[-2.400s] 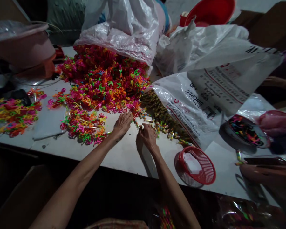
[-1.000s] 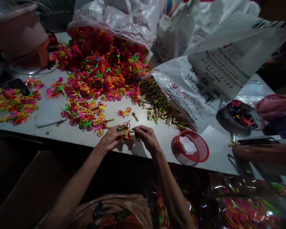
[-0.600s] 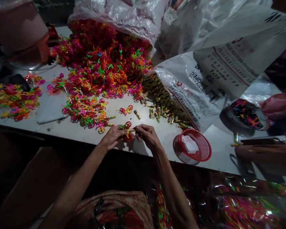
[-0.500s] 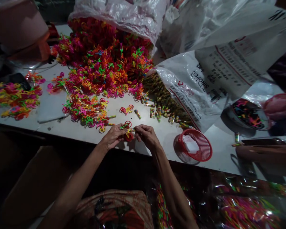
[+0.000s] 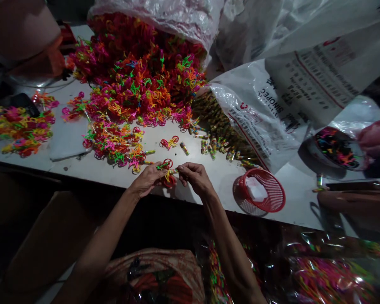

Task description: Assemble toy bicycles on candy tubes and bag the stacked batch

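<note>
Close to the table's front edge, my left hand (image 5: 147, 180) pinches a small plastic toy bicycle (image 5: 168, 176) with red wheels and yellow and green parts. My right hand (image 5: 196, 177) has thumb and fingertips closed on the end of a small patterned tube (image 5: 173, 171), which meets the toy. The fingers hide part of both, so how they join cannot be seen. Just beyond my hands lie another red-and-yellow toy bicycle (image 5: 169, 142) and a loose tube with a colourful wrapper (image 5: 184, 148).
A large heap of bright plastic toys (image 5: 139, 84) spills from a plastic bag (image 5: 164, 19). Several tubes (image 5: 223, 122) pour out of a white printed sack (image 5: 262, 101). On the right stand a red mesh basket (image 5: 274, 192) and a bowl of small pieces (image 5: 338, 147). More toys (image 5: 27, 131) lie left.
The view has shifted slightly. Both hands keep their hold on the toy bicycle and the tube, with hardly any visible movement between them.
</note>
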Available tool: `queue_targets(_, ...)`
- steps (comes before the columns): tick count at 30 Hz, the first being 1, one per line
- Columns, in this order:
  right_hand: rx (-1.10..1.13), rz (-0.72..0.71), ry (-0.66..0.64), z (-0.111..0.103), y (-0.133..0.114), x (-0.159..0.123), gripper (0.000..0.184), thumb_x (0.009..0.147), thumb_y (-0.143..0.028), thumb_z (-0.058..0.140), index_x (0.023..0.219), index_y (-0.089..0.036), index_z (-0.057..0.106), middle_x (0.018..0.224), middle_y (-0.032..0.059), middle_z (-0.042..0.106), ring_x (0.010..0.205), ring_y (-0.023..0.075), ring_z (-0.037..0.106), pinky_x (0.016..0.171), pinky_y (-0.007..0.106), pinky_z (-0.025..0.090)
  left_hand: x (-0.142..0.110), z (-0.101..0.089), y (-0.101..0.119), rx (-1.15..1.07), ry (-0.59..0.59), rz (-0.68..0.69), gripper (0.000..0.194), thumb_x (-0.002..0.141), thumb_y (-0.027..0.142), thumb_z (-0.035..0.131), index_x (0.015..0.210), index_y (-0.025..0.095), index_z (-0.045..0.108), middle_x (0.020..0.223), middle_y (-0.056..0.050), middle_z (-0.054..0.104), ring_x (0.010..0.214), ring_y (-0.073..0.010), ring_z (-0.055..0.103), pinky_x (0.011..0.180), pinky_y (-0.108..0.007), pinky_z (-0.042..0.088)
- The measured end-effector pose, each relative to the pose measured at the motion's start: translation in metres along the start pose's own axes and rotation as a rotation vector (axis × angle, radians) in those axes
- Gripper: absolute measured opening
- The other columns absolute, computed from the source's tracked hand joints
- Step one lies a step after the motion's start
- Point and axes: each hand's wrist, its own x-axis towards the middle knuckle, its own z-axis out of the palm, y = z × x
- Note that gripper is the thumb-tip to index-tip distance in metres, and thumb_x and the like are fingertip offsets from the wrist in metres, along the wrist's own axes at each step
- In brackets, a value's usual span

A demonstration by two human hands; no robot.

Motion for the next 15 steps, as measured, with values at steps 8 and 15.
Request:
queue_targets(8,0.007,0.018,-0.018,-0.004,0.005,-0.005,0.038,0.063,-0.050,0.078,0.061,-0.016,0.062,0.048,-0.0032,0.058,0.034,0.0053,0.043,0.037,0.019,0.031,-0.002,0.008,-0.010,0.038,-0.041,0.040,0.052,0.068,0.052,0.075,0.095,0.017,0.047,0.064,0.000,0.068,0.051,-0.0149,0.066,0.054,-0.025,0.052)
queue_targets(15,-0.169,-0.016,0.049,0.007,0.000,-0.013,0.038,0.065,-0.051,0.076,0.062,-0.015,0.064,0.047,-0.0031,0.056,0.037,0.0069,0.045,0.038,0.021,0.035,0.000,-0.002,-0.008,0.147,0.099,0.047,0.053,0.064,0.053,0.077,0.089,0.019,0.045,0.061,0.002,0.066,0.050,-0.0145,0.064,0.048,-0.023,0.050)
